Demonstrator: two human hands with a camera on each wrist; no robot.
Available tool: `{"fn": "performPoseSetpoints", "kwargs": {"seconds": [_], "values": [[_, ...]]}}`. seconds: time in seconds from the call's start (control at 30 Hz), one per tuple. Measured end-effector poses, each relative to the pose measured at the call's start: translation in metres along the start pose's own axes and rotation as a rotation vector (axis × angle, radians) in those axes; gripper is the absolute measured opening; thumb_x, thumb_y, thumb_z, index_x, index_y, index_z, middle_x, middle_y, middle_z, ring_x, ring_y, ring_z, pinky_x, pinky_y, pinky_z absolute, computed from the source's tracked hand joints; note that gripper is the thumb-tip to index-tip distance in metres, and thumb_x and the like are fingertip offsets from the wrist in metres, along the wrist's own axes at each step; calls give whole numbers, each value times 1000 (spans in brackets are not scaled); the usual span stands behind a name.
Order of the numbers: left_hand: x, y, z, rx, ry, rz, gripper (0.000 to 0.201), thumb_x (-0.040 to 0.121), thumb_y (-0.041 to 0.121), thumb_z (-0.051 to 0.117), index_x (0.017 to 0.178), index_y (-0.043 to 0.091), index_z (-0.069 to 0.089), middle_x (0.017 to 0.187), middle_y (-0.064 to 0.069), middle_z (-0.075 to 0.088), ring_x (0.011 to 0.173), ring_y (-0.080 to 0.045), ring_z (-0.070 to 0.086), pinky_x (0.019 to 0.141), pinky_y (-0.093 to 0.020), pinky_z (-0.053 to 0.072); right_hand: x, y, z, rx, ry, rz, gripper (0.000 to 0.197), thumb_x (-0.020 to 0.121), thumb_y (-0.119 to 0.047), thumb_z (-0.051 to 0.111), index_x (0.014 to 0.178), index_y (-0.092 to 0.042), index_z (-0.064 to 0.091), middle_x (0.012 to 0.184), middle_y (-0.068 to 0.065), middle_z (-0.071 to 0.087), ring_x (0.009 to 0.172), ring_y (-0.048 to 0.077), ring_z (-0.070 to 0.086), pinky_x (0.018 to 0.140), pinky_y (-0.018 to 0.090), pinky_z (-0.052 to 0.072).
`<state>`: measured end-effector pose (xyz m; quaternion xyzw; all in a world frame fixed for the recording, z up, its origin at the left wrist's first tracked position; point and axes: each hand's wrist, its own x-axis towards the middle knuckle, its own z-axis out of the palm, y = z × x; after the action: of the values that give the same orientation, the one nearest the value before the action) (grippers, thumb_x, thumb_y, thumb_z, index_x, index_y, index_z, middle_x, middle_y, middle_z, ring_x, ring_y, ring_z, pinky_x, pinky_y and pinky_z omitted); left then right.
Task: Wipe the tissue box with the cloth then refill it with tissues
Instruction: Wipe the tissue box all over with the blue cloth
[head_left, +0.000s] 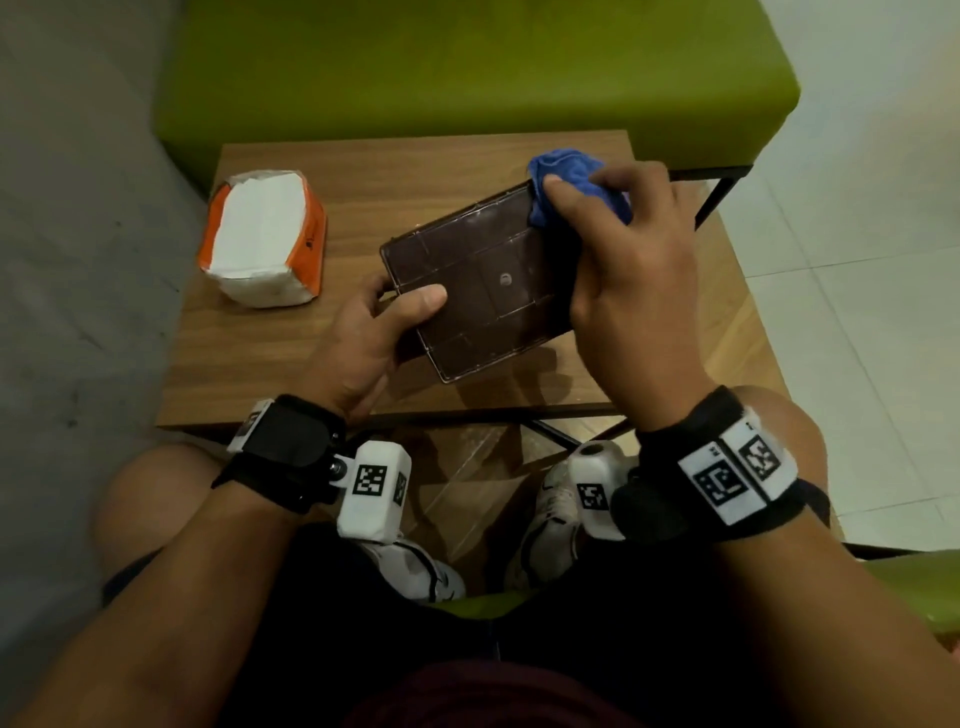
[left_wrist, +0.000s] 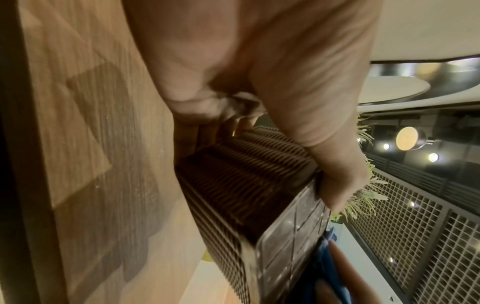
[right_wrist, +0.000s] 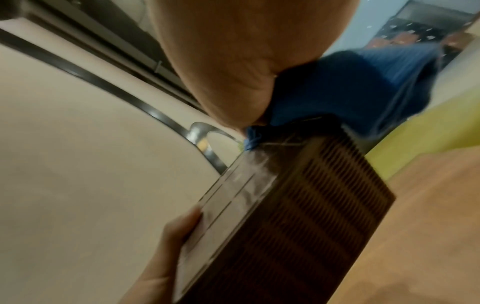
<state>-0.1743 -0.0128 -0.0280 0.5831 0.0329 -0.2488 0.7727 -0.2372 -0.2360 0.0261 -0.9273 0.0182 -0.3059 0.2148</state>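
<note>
one tissue box (head_left: 478, 280), one cloth (head_left: 571, 182), one tissue pack (head_left: 260, 234).

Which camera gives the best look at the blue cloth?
The head view: the blue cloth shows bunched under the right hand at the far corner of the tissue box. The right wrist view shows it close but blurred; the left wrist view catches only a sliver at the bottom edge.
</note>
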Motion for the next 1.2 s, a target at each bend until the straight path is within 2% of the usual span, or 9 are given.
{"fn": "performPoseSetpoints", "kwargs": {"seconds": [0.23,0.37,0.43,0.53,0.67,0.83,1.0,1.13,1.2], "values": [[-2,0,2,75,36,53,77,77,35,85,147,18,58,142,-13,70,128,-37,70,109,-67,52,-17,-22,6,-73,-84,-166,36,103,-8,57,136,-11,71,129,23,62,112,40,57,84,40,48],[-3,2,1,134,18,52,71,75,39,84,140,23,61,139,-10,72,125,-36,72,107,-69,52,-4,-8,3,-2,100,72,35,99,-4,57,129,-10,75,121,24,64,107,41,59,84,45,47],[-2,-1,3,126,3,54,76,81,37,83,150,18,56,144,-14,69,130,-38,68,110,-71,50,-13,-23,8,-30,1,-26,34,100,-6,60,131,-9,73,125,24,63,112,41,59,84,40,48],[-3,-5,2,106,4,57,77,85,34,83,153,16,53,148,-16,65,134,-39,66,111,-70,49,-26,-27,9,-69,-152,-194,31,103,-13,60,131,-12,72,129,21,63,110,38,57,80,33,44],[-4,-8,1,127,35,63,76,78,36,86,147,20,57,145,-12,68,128,-34,70,107,-67,54,-11,-12,4,4,4,54,32,100,-11,54,125,-9,75,123,21,65,108,40,58,79,35,42],[-3,-6,-3,163,5,68,79,79,39,88,150,25,56,146,-11,67,132,-34,67,109,-66,53,-31,-34,9,-40,-125,-152,30,102,-12,59,129,-10,73,126,22,64,106,38,58,78,35,45],[-2,-6,-1,179,-2,74,73,74,39,88,141,30,60,142,-9,69,129,-30,70,105,-61,57,-14,-25,5,16,57,84,31,101,-7,59,128,-6,74,122,25,63,108,40,59,83,32,40],[-2,-10,-1,177,-14,80,74,75,36,88,142,27,59,141,-13,69,131,-35,67,103,-59,58,-32,-44,8,-21,-111,-136,32,103,-12,59,132,-9,72,126,23,62,106,37,56,81,35,44],[-2,-9,-2,177,5,78,71,72,36,89,137,30,61,136,-10,71,129,-34,69,100,-56,60,-25,-29,6,-24,-68,-83,31,101,-11,62,130,-11,74,123,23,63,106,38,58,80,36,45]]}}
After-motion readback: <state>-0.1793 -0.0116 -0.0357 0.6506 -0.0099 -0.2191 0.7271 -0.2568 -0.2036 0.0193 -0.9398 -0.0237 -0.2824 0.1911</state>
